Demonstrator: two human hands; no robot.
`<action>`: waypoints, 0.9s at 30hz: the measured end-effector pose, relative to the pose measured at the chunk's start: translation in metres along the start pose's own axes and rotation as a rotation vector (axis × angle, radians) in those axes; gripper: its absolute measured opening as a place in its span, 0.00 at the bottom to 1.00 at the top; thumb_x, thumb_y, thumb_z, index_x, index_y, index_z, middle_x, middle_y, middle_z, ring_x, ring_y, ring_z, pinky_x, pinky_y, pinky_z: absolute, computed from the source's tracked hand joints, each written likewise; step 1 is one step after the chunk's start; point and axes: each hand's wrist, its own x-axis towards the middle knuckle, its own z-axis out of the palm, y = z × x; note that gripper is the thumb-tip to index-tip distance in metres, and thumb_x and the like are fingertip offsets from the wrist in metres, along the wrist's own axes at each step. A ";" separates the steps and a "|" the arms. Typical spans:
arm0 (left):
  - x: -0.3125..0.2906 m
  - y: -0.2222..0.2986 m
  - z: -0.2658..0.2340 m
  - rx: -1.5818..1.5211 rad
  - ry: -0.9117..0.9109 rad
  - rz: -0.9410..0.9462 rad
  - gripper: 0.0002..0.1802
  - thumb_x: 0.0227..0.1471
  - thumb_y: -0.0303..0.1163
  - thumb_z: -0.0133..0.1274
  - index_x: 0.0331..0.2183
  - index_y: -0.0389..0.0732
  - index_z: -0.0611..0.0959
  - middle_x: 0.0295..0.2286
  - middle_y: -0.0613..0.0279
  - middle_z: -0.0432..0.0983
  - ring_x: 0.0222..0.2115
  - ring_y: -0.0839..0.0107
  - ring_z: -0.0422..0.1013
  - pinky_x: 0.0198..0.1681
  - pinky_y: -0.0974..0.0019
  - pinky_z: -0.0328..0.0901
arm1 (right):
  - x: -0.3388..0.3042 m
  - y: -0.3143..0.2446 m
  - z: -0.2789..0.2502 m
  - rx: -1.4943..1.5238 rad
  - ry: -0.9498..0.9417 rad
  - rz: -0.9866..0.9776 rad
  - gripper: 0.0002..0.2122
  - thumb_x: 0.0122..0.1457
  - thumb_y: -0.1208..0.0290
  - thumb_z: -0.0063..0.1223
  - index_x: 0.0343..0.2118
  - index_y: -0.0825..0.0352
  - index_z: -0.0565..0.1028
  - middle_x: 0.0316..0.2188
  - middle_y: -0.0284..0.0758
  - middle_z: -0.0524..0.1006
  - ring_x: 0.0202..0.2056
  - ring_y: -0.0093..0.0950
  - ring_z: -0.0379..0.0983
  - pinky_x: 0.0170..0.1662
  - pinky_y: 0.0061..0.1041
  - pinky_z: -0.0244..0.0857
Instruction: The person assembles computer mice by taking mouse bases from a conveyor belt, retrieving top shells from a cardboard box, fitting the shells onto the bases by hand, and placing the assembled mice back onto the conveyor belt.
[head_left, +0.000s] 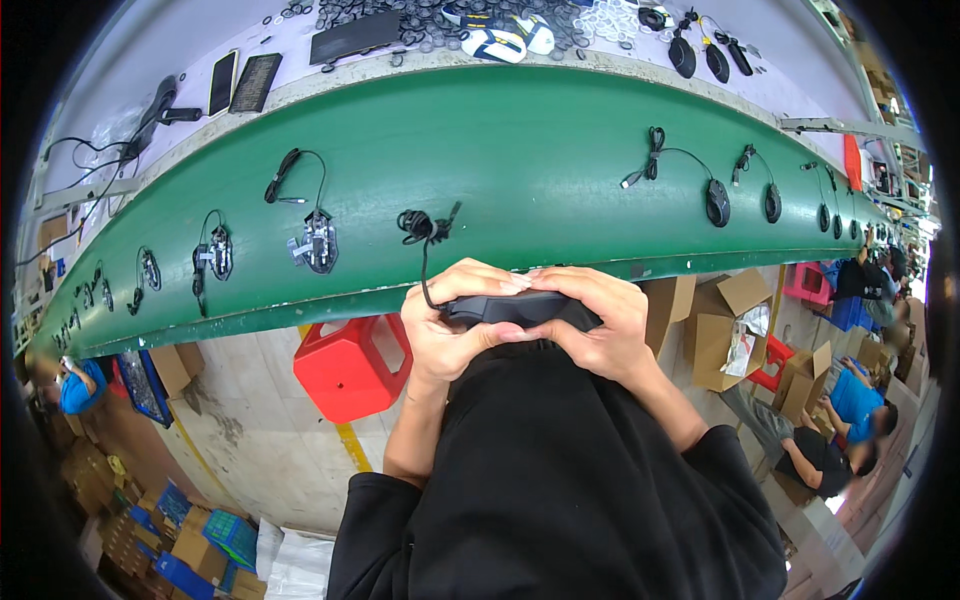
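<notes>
Close in front of my body, a black computer mouse [500,309] is held between both hands at the near edge of the green belt [480,130]. My left hand [445,325] grips one end, thumb below and fingers above. The other end is in my right hand [608,320], its thumb meeting the left one along the lower side. From the left end runs the mouse's cable, up to a tied black coil [424,226] lying on the belt. Both palms hide part of the mouse.
Left along the belt lie uncovered mouse bodies [320,243] with cables; right, closed black mice [717,203]. Beyond stands a shelf with many small dark rings [430,25] and a phone [223,82]. A red stool [345,375] and cardboard boxes [715,345] flank me. People [850,400] sit at right.
</notes>
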 end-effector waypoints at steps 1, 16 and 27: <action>-0.002 0.001 -0.002 -0.025 0.030 -0.063 0.20 0.32 0.24 0.70 0.31 0.30 0.82 0.32 0.46 0.80 0.36 0.60 0.77 0.41 0.62 0.70 | 0.001 0.000 0.001 -0.003 -0.012 -0.013 0.19 0.38 0.72 0.71 0.37 0.68 0.78 0.33 0.38 0.81 0.34 0.33 0.79 0.38 0.27 0.72; 0.022 -0.048 -0.054 -0.280 0.348 -0.581 0.26 0.59 0.49 0.49 0.43 0.34 0.78 0.38 0.54 0.78 0.37 0.69 0.75 0.44 0.63 0.69 | 0.100 0.034 0.002 0.062 -0.373 0.542 0.25 0.42 0.66 0.70 0.41 0.74 0.74 0.31 0.39 0.80 0.32 0.22 0.76 0.36 0.23 0.68; -0.041 -0.073 -0.299 1.495 0.825 -0.787 0.59 0.24 0.61 0.70 0.51 0.29 0.70 0.46 0.37 0.70 0.52 0.46 0.63 0.57 0.50 0.56 | 0.001 0.253 -0.007 0.262 0.631 1.090 0.32 0.42 0.60 0.71 0.48 0.75 0.73 0.40 0.41 0.78 0.35 0.27 0.76 0.43 0.28 0.67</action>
